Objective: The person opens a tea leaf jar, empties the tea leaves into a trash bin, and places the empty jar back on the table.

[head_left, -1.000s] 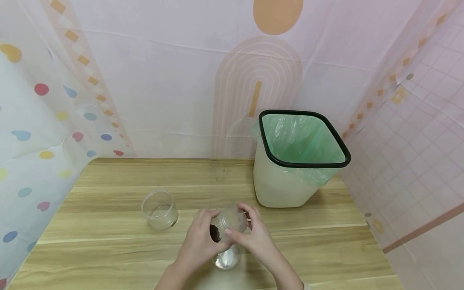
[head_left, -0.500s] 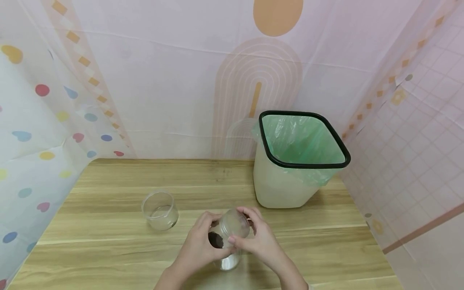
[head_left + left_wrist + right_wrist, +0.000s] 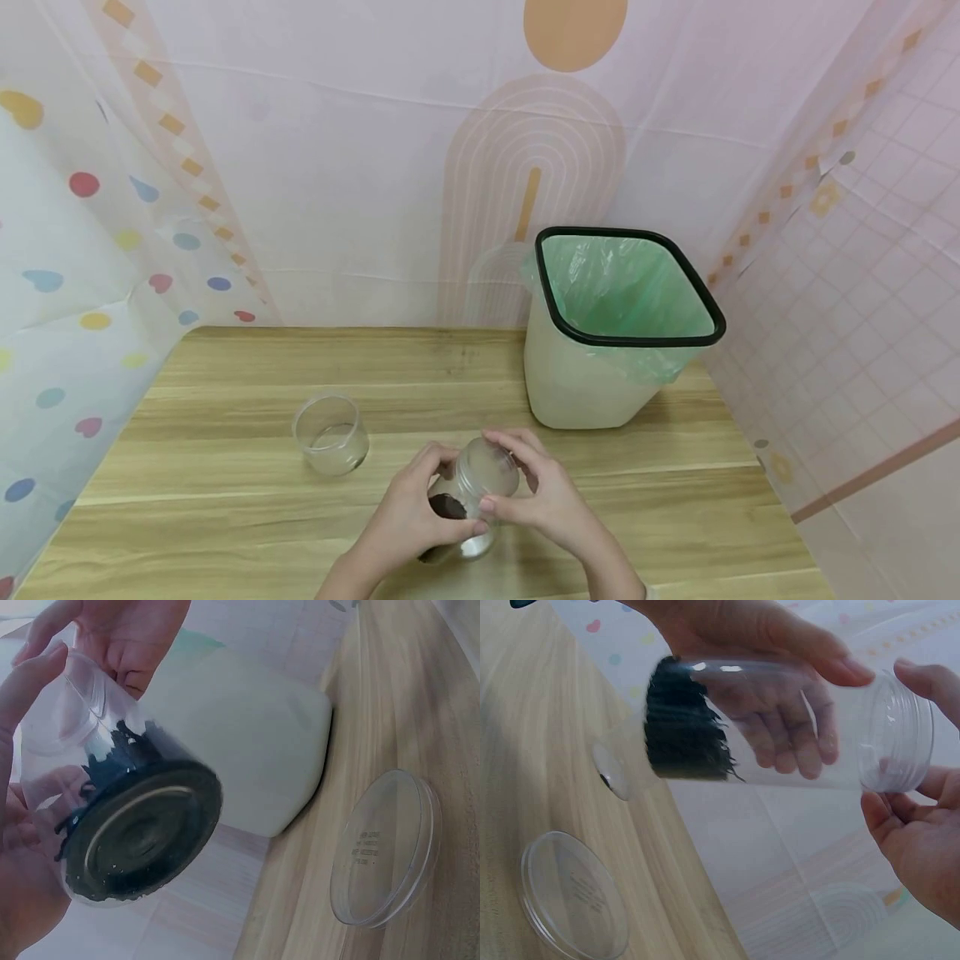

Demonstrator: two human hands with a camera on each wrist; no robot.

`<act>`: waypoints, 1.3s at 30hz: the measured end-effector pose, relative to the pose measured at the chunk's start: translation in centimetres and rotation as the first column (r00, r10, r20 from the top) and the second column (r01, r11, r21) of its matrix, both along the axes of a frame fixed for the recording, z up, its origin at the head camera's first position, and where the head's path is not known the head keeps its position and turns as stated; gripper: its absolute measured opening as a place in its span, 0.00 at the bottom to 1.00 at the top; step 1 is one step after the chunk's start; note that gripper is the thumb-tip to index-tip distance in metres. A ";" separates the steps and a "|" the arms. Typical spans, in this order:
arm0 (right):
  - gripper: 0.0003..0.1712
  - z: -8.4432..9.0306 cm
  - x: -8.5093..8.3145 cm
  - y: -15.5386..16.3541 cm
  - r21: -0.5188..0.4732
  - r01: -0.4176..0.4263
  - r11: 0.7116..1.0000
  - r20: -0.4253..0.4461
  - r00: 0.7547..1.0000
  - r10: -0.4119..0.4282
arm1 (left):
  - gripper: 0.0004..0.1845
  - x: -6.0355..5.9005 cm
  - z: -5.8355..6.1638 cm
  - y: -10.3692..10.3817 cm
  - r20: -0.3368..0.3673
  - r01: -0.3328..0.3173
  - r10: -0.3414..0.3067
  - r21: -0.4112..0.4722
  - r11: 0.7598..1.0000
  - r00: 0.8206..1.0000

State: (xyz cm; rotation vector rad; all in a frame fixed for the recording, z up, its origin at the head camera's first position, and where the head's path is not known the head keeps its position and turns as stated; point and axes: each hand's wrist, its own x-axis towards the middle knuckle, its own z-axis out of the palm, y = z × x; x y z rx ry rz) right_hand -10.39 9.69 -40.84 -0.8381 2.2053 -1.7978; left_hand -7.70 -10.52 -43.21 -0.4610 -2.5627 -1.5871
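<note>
Gripping takes both hands here: the left hand (image 3: 420, 508) wraps a tall clear plastic cylindrical jar (image 3: 787, 724), its thumb on one side and fingers round the other, while the right hand (image 3: 542, 496) pinches the jar's ribbed clear end (image 3: 896, 739) between thumb and fingers. The jar is tilted between the two hands above the pale wood-grain bench (image 3: 225, 467), ribbed end toward the right hand; dark, shredded contents (image 3: 686, 724) are gathered at its base.

The step in hand looks like work at that ribbed end, seemingly a screw cap. Whether it is being turned or is already loose, I cannot tell. The next move likely calls for a firm left hold and a measured turn or pull from the right, with the tilt kept gentle lest the contents slide.

Below the hands, a shallow clear round plastic disc with dark print (image 3: 386, 851) lies on the bench, limiting how low the jar can drop. Left of the hands and a little beyond stands a clear round plastic tub (image 3: 332, 437). Just beyond the right hand, a cream plastic bin (image 3: 581, 387) with a black rim (image 3: 637, 342) and green liner (image 3: 630, 287) blocks forward travel on that side. Bare bench lies directly ahead and to either side; the near edge is out of view.
</note>
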 end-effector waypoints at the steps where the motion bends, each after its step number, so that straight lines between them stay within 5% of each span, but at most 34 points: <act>1: 0.34 0.0 0.0 0.1 -0.010 -0.016 1.000 -0.014 1.000 0.016 | 0.33 0.0 0.0 -0.1 0.006 0.017 -0.017 0.005 1.000 1.000; 7: 0.36 0.1 -0.1 0.6 -0.048 -0.126 0.991 -0.061 0.990 0.123 | 0.30 -0.2 0.2 -0.5 0.047 0.137 -0.139 0.049 0.989 0.989; 15: 0.38 0.1 0.0 0.7 -0.073 -0.234 0.970 -0.106 0.968 0.226 | 0.27 -0.2 0.3 -1.1 0.168 0.252 -0.274 0.140 0.957 0.947; 19: 0.40 0.1 -0.1 0.7 -0.090 -0.257 0.962 -0.118 0.962 0.246 | 0.28 -0.1 0.3 -1.0 0.166 0.216 -0.233 0.115 0.970 0.958; 23: 0.42 -0.1 -0.2 0.7 -0.090 -0.202 0.975 -0.069 0.978 0.196 | 0.31 -0.1 0.3 -0.8 0.131 0.094 -0.099 0.043 0.995 0.986; 26: 0.40 -0.3 -0.1 0.4 -0.050 -0.090 0.995 -0.026 0.996 0.089 | 0.34 -0.2 0.2 -0.5 0.058 -0.012 0.013 -0.013 1.000 0.998; 29: 0.37 -0.2 0.0 -0.1 -0.009 0.025 1.000 0.008 1.000 -0.025 | 0.36 -0.4 -0.1 -0.3 -0.089 -0.081 0.075 -0.069 0.994 0.993; 31: 0.36 -0.1 0.1 -0.4 0.015 0.084 0.996 0.036 0.996 -0.084 | 0.37 -0.5 -0.4 -0.2 -0.230 -0.121 0.090 -0.124 0.985 0.969; 34: 0.35 0.1 0.1 -0.7 0.055 0.140 0.989 0.085 0.986 -0.144 | 0.39 -0.8 -0.8 0.0 -0.431 -0.177 0.080 -0.191 0.966 0.899; 36: 0.35 0.2 0.2 -0.9 0.076 0.158 0.985 0.112 0.980 -0.166 | 0.39 -0.9 -0.9 0.0 -0.504 -0.205 0.072 -0.215 0.955 0.861; 39: 0.35 0.2 0.2 -0.9 0.101 0.161 0.982 0.110 0.979 -0.172 | 0.39 -0.8 -0.8 0.0 -0.503 -0.202 0.064 -0.225 0.953 0.862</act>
